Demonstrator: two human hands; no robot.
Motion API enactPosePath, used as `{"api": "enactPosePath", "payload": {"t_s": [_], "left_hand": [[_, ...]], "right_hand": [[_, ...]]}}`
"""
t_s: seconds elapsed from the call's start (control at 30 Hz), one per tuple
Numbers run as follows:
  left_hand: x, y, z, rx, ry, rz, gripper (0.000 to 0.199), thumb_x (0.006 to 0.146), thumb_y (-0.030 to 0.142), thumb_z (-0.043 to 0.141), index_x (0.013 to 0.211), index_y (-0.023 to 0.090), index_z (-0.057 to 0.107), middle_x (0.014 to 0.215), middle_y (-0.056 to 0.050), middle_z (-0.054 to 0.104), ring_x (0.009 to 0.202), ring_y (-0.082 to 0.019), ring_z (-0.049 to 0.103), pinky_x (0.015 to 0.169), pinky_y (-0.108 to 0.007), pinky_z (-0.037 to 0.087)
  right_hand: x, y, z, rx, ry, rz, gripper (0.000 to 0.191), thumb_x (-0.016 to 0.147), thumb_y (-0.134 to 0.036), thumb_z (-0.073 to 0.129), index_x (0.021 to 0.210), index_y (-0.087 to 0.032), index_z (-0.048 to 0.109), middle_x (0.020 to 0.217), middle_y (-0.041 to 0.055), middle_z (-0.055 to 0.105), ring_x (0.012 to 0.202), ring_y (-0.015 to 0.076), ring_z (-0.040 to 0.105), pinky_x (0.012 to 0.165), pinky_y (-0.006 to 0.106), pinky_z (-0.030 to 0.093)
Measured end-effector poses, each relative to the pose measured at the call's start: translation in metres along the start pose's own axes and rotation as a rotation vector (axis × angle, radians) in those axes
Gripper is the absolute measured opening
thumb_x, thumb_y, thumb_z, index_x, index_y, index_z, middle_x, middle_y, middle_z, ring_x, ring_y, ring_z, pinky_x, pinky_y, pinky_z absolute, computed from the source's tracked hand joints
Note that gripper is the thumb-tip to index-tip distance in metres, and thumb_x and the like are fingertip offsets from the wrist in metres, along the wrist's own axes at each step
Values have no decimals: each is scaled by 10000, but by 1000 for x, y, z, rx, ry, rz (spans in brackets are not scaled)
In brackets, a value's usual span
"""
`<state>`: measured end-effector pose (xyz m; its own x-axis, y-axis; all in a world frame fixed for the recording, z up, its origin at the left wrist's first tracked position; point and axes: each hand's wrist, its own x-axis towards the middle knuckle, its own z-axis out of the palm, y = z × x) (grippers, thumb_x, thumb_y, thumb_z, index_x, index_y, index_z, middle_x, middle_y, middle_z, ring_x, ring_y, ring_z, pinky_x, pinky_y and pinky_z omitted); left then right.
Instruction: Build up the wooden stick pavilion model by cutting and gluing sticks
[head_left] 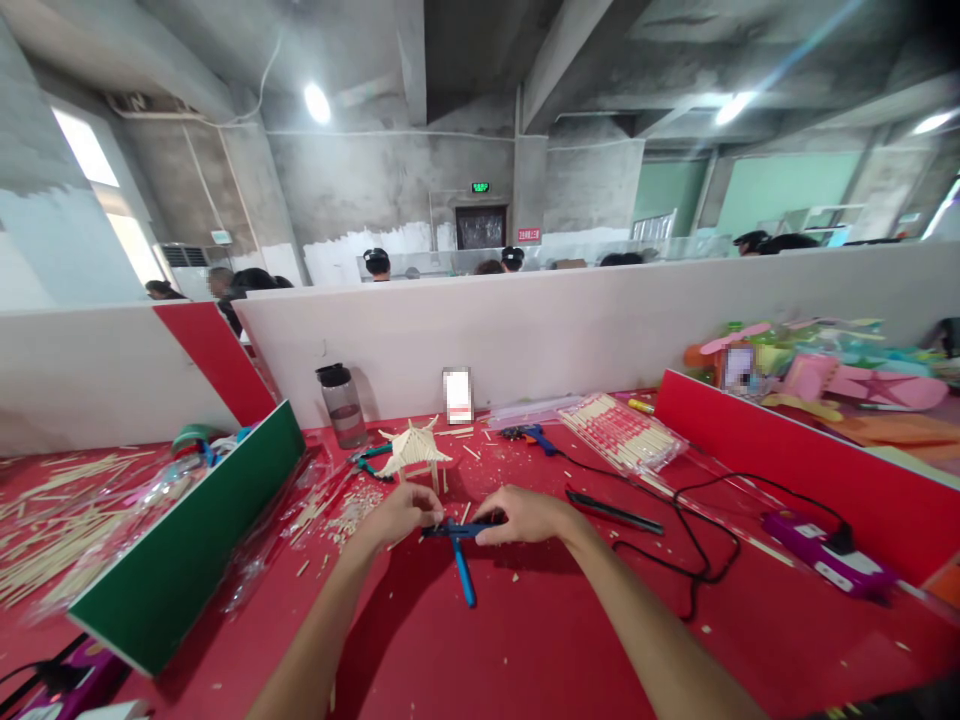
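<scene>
A blue-handled tool that looks like pliers (463, 572) lies in front of me, one handle pointing toward me and the rest spanning between my hands. My right hand (521, 515) closes its thumb and fingers on the tool's right end. At the tool's left end, my left hand (405, 515) has its fingertips pinched together; whatever sits between them is too small to make out. Just beyond my left hand stands a small pavilion model (416, 450) built of pale wooden sticks, with a pointed roof on thin legs.
Green-handled pliers (373, 465) and wood scraps (356, 515) lie left of the model. Farther back are a bottle (343, 405), a phone (457, 395), a blue glue gun (529, 436) and bundled sticks (619, 432). Green (187, 545) and red (810, 470) dividers flank me; a black cable (705, 575) crosses the right side.
</scene>
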<state>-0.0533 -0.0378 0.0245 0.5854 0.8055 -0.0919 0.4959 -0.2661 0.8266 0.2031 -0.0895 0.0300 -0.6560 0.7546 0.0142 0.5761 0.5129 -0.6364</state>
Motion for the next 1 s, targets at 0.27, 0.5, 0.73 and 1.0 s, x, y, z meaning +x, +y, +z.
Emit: {"api": "enactPosePath", "payload": {"t_s": [0.27, 0.5, 0.73, 1.0], "left_hand": [[-2, 4, -4, 47, 41, -10, 180, 663, 321, 615, 712, 153, 656, 661, 7, 593, 646, -148, 517, 645, -263, 406], [-4, 5, -10, 93, 36, -24, 149, 651, 297, 600, 690, 164, 655, 644, 2, 604, 632, -154, 527, 631, -260, 410], [-3, -2, -9, 136, 14, -43, 123, 616, 219, 574, 670, 169, 673, 620, 1, 615, 625, -157, 548, 625, -252, 422], [-4, -3, -11, 192, 91, -58, 116, 634, 221, 580, 673, 164, 674, 603, 1, 607, 604, -155, 545, 596, -251, 402]], "right_hand": [[4, -6, 7, -97, 56, -12, 343, 930, -393, 556, 1175, -208, 710, 1145, 89, 729, 986, 216, 666, 832, 266, 448], [7, -18, 16, -277, 99, 64, 386, 966, -460, 471, 1103, -210, 731, 1048, 102, 757, 955, 247, 685, 791, 283, 437], [13, -26, 19, -538, 100, 211, 613, 930, -670, 395, 947, -170, 748, 914, 146, 754, 833, 280, 692, 708, 301, 421], [21, -27, 30, -628, 134, 243, 690, 944, -690, 325, 958, -150, 755, 945, 178, 749, 892, 304, 699, 755, 326, 441]]}}
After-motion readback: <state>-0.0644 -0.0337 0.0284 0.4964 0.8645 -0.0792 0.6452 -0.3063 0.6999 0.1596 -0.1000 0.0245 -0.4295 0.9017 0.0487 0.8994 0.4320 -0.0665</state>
